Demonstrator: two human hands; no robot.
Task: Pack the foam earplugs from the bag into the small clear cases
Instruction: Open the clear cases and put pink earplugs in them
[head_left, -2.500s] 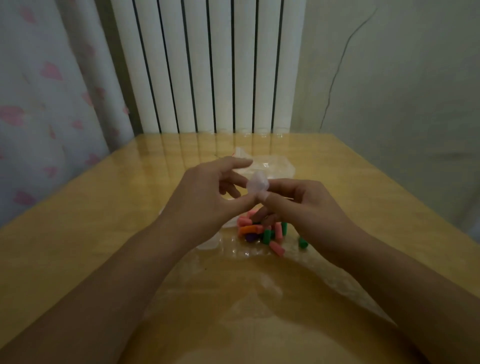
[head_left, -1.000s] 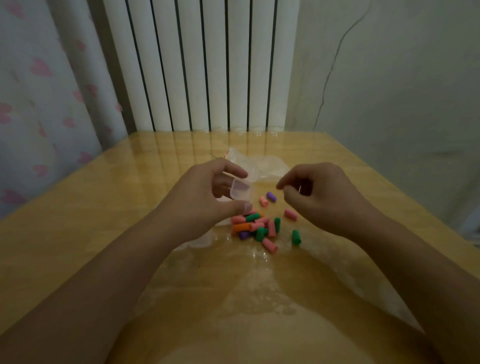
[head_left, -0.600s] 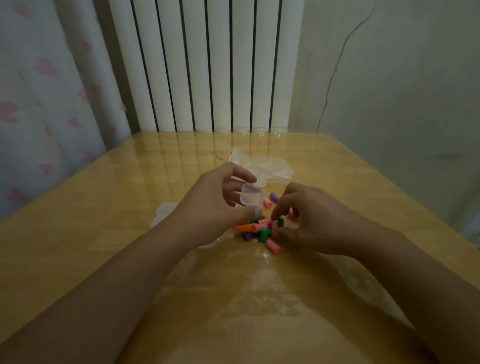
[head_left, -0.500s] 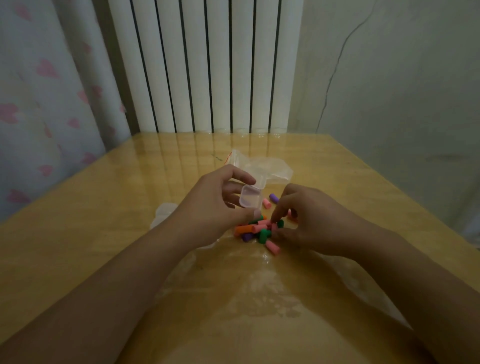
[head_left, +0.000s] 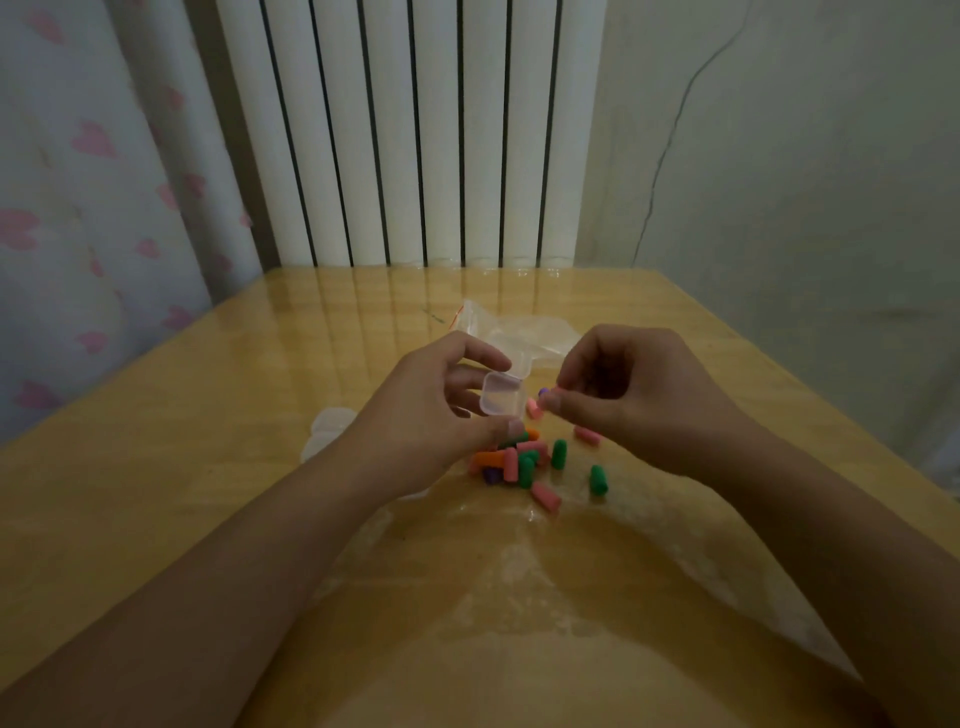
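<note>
A: Surroundings?

B: A glossy wooden worktop (head_left: 208, 447) is noted, backed by a ribbed white radiator (head_left: 415, 130) and a heart-print curtain (head_left: 78, 208). A crumpled clear bag (head_left: 524, 332) is partly blocked by both hands.

A: Hands?

B: An open clear case (head_left: 503, 396) is pinched by the left hand (head_left: 431, 415). A small pink earplug (head_left: 555, 391) is nipped in the right hand (head_left: 634, 395), just beside the case.

A: Obscured items?

B: Loose earplugs (head_left: 524, 460), stubby foam cylinders, are heaped below the case. More cases (head_left: 327, 428) behind the left wrist are barely made out.
</note>
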